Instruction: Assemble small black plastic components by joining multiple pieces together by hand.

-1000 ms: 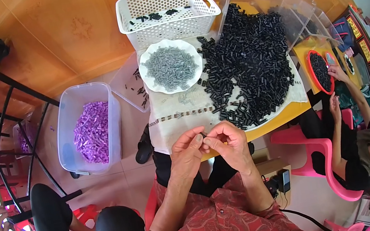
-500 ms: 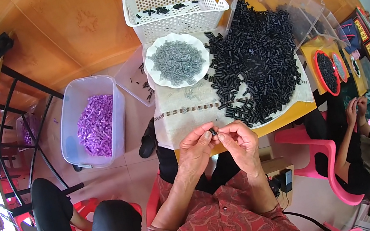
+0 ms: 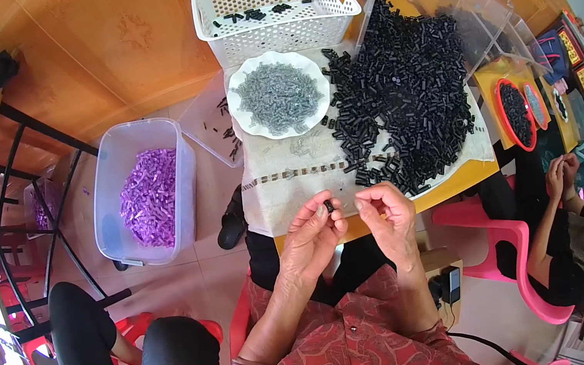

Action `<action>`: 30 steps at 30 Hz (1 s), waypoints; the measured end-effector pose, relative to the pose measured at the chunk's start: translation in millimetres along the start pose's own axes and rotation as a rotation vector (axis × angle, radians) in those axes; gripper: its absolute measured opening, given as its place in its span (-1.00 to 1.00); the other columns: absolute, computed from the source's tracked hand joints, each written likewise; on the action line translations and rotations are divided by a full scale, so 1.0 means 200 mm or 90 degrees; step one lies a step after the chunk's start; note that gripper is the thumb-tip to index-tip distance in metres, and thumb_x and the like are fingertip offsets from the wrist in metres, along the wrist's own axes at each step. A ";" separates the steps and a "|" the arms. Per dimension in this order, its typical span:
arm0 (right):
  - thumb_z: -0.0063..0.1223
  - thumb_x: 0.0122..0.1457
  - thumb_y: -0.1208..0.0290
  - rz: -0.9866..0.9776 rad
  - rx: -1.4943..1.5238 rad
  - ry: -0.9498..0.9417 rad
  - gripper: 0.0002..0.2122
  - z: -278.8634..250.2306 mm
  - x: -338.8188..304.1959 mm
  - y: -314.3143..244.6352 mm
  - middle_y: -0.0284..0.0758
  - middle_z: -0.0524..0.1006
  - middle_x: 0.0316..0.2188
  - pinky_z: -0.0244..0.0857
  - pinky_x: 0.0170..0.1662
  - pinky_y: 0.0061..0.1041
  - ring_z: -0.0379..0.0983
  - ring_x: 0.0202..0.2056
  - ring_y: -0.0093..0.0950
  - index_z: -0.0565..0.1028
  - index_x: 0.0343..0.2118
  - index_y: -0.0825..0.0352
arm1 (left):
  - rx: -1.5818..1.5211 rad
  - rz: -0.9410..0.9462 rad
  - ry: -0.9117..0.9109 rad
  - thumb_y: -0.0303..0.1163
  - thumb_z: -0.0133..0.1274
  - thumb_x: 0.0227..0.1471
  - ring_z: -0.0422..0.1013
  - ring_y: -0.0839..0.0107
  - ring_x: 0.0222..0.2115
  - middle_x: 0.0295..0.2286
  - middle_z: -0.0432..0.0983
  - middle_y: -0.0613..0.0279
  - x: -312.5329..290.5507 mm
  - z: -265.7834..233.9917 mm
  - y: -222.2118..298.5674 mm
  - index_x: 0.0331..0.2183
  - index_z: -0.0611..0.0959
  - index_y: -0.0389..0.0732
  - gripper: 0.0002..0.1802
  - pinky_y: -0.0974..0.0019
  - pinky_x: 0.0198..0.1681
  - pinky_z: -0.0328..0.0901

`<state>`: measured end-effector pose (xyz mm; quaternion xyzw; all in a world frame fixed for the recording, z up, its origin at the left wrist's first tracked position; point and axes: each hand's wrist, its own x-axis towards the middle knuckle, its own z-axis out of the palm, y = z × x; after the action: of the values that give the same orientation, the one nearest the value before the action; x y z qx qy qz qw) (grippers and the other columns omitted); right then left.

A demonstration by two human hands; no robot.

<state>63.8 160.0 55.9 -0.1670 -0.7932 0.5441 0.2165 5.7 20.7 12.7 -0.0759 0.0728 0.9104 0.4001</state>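
Note:
Between the thumb and fingers of my left hand (image 3: 308,236) is a small black tube-shaped piece (image 3: 329,206), held just off the table's front edge. My right hand (image 3: 390,221) is a little to its right, apart from the piece. Its thumb and forefinger are pinched together, and whatever they hold is too small to make out. Beyond both hands, a large heap of similar black pieces (image 3: 413,91) covers the right of the tabletop. A white scalloped dish (image 3: 239,117) full of small clear grey pieces (image 3: 281,97) stands left of the heap.
Behind the dish is a white perforated basket (image 3: 267,38) with a few black pieces. A clear bin (image 3: 188,193) of purple pieces (image 3: 152,199) stands on the floor at left. Other people sit on both sides, one on a pink chair (image 3: 502,243). A pale cloth (image 3: 280,204) covers the table.
My hands have drawn apart: the right has moved away to the right, while the left keeps the black piece and has shifted slightly left.

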 end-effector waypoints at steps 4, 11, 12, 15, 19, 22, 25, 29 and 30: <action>0.09 0.05 0.68 -0.004 -0.139 0.048 -0.92 -0.05 0.06 0.02 -0.43 0.42 -0.51 0.16 -0.50 -0.75 0.28 -0.54 -0.75 0.51 -0.38 0.42 | -0.020 -0.014 0.016 -0.52 -0.02 0.11 0.36 0.40 -0.29 -0.23 0.44 0.11 0.00 0.00 0.00 -0.12 0.51 -0.29 -0.74 0.36 -0.18 0.33; 0.08 0.02 0.64 -0.129 -0.383 0.156 -0.89 -0.19 0.22 0.13 -0.24 0.44 -0.50 0.29 -0.47 -0.38 0.42 -0.52 -0.29 0.50 -0.38 0.30 | -0.103 -0.095 0.073 -0.54 0.00 0.08 0.37 0.38 -0.30 -0.26 0.42 0.09 -0.01 0.00 -0.02 -0.16 0.51 -0.30 -0.77 0.36 -0.18 0.35; 0.08 0.02 0.63 -0.162 -0.448 0.178 -0.89 -0.20 0.24 0.15 -0.25 0.44 -0.50 0.29 -0.45 -0.35 0.42 -0.49 -0.26 0.51 -0.38 0.28 | -0.108 -0.117 0.081 -0.54 0.01 0.08 0.37 0.38 -0.30 -0.26 0.43 0.09 -0.01 0.00 -0.02 -0.16 0.51 -0.30 -0.77 0.37 -0.19 0.35; 0.07 -0.01 0.64 -0.151 -0.513 0.149 -0.82 -0.21 0.30 0.18 -0.27 0.43 -0.49 0.29 -0.42 -0.34 0.41 -0.46 -0.25 0.53 -0.35 0.23 | -0.125 -0.119 0.095 -0.54 0.02 0.07 0.38 0.39 -0.30 -0.26 0.43 0.08 -0.01 0.01 0.00 -0.16 0.51 -0.30 -0.77 0.38 -0.18 0.36; 0.08 -0.04 0.63 -0.136 -0.619 0.080 -0.80 -0.21 0.37 0.19 -0.30 0.41 -0.49 0.30 -0.39 -0.35 0.41 -0.43 -0.28 0.56 -0.35 0.18 | -0.124 -0.100 0.085 -0.52 0.03 0.07 0.39 0.39 -0.29 -0.25 0.44 0.08 -0.01 0.01 0.00 -0.16 0.50 -0.30 -0.76 0.38 -0.17 0.37; 0.09 -0.05 0.62 -0.128 -0.637 0.050 -0.81 -0.20 0.40 0.19 -0.31 0.41 -0.47 0.31 -0.39 -0.35 0.42 -0.40 -0.30 0.57 -0.38 0.18 | -0.087 -0.085 0.092 -0.51 0.02 0.09 0.41 0.41 -0.30 -0.24 0.44 0.09 0.00 0.02 0.00 -0.15 0.49 -0.29 -0.75 0.37 -0.17 0.39; 0.11 -0.09 0.64 -0.134 -0.650 0.018 -0.79 -0.22 0.41 0.17 -0.31 0.41 -0.45 0.31 -0.37 -0.35 0.41 -0.37 -0.29 0.58 -0.38 0.18 | -0.067 -0.085 0.093 -0.49 0.02 0.10 0.43 0.41 -0.31 -0.23 0.44 0.09 0.00 0.03 0.00 -0.14 0.49 -0.28 -0.74 0.35 -0.17 0.39; 0.10 -0.11 0.68 -0.153 -0.653 0.004 -0.80 -0.22 0.41 0.17 -0.28 0.41 -0.44 0.30 -0.34 -0.35 0.40 -0.35 -0.27 0.55 -0.40 0.23 | -0.075 -0.080 0.078 -0.50 0.01 0.10 0.42 0.39 -0.29 -0.22 0.43 0.11 -0.01 0.03 0.01 -0.14 0.49 -0.25 -0.75 0.36 -0.16 0.39; 0.09 -0.10 0.68 -0.153 -0.656 0.001 -0.81 -0.22 0.40 0.17 -0.28 0.40 -0.44 0.30 -0.34 -0.34 0.40 -0.35 -0.26 0.53 -0.40 0.26 | -0.082 -0.083 0.078 -0.52 0.00 0.09 0.40 0.37 -0.25 -0.22 0.41 0.11 -0.01 0.03 0.02 -0.14 0.49 -0.23 -0.75 0.35 -0.15 0.38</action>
<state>19.2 246.4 51.6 -0.1602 -0.9712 0.0547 0.1675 4.3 18.1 19.1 -0.1618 0.0336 0.8789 0.4475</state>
